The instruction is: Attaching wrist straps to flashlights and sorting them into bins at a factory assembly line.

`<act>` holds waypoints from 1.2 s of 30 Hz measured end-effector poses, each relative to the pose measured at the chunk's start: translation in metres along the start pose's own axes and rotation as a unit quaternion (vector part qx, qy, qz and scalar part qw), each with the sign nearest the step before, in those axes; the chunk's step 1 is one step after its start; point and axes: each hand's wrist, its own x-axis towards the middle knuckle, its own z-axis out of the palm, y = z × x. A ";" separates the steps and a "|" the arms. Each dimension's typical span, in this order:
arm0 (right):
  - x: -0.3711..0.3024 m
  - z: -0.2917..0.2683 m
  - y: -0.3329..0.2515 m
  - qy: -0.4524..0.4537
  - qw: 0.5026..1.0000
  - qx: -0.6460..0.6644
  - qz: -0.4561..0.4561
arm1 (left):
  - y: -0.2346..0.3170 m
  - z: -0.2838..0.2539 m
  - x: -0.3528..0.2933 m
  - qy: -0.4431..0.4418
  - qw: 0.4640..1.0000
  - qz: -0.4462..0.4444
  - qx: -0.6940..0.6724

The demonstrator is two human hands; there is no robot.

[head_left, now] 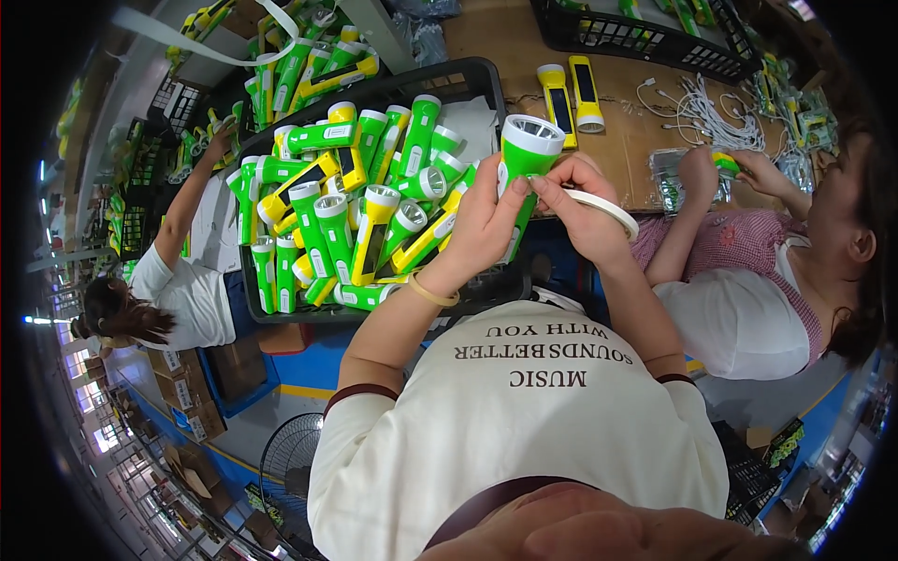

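Observation:
A green flashlight (519, 159) with a white lens ring stands upright between my hands, lens end up. My left hand (485, 217) is closed around its side, the thumb lying along the body. Thumb and fingertips of my right hand (591, 234) pinch together against the flashlight just below its head; anything small between them is hidden. A flat white ring (610, 206), perhaps a roll of tape, encircles my right hand near the wrist. To the left, a black crate (472, 77) holds many green and yellow flashlights (334, 229), heaped at various angles.
Two yellow flashlights (586, 93) with dark panels lie on the cardboard-covered table (486, 37). White cables (702, 112) are piled to the right, where a co-worker's hands (697, 173) handle a green-and-yellow item. Another black crate (645, 42) stands behind. Another person (182, 290) reaches in at left.

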 end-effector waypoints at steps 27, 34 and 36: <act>-0.022 -0.051 0.087 0.283 0.952 0.104 0.055 | -0.169 0.077 0.205 0.112 0.890 -0.356 0.260; -0.052 -0.051 0.113 0.265 0.940 0.194 0.092 | -0.063 0.011 0.138 0.061 0.940 0.163 0.294; -0.060 -0.052 0.111 0.270 0.936 0.195 0.112 | -0.057 -0.056 0.123 0.081 0.877 0.240 0.408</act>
